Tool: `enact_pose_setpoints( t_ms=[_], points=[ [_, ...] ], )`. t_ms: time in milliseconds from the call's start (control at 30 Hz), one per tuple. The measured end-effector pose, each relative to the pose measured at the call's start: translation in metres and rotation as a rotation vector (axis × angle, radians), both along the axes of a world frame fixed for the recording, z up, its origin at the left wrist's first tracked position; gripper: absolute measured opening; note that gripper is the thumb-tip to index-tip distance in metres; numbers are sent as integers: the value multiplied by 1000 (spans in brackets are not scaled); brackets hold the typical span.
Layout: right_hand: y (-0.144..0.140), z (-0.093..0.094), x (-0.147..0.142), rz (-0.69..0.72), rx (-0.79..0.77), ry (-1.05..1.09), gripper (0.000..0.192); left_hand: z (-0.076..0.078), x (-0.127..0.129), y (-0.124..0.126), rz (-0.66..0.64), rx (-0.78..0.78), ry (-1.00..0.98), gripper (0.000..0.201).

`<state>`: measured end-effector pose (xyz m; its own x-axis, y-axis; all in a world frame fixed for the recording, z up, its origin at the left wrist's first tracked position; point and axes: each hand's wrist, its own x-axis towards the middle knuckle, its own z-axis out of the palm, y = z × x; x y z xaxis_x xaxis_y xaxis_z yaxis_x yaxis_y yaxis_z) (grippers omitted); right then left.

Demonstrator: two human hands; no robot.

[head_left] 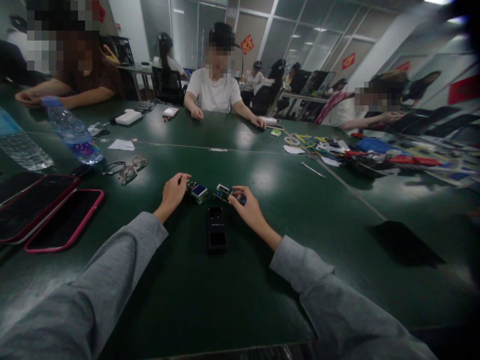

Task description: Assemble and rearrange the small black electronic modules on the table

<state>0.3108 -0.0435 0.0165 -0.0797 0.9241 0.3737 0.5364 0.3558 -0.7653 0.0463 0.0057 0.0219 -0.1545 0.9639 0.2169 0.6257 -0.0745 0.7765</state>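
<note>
**Two small boards, one in each hand, on the green table**

Starting far left, I've got two dark phones in pink cases point(56, 220) lying flat on the dark green table point(300, 240). Behind them a clear plastic water bottle with a blue label point(75, 136) lies tilted; its lettering is too blurred for me to read. Just right of it, a pair of thin-rimmed glasses point(132, 168).

Now the middle: my left hand point(173, 192) is curled, fingertips pinching the edge of a small circuit board with a blue screen point(197, 191), which rests on the table. Below, between both hands, a black oblong device point(216, 227) lies flat. My right hand point(248, 206) is half closed, thumb and fingers gripping a second small green circuit board point(224, 192), just beside the first.

Further right, a silver metal tool point(312, 169), then a heap of coloured cables point(360, 150). No writing on the boards is legible.
</note>
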Motion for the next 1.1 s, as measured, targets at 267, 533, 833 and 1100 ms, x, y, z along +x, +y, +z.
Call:
enact_pose_setpoints(
  t_ms=[267, 533, 833, 1100],
  points=[
    [-2, 3, -1, -49, 117, -134, 33, 0, 0, 1, 2, -5, 6, 38],
    [-2, 7, 0, 6, 68, -83, 29, 1, 0, 0, 0, -23, -4, 38],
    [5, 6, 7, -86, 173, -185, 37, 2, 1, -1, 2, -28, 2, 38],
    [-19, 8, 35, 38, 123, -385, 45, 3, 0, -3, -7, 4, -9, 36]
  ],
)
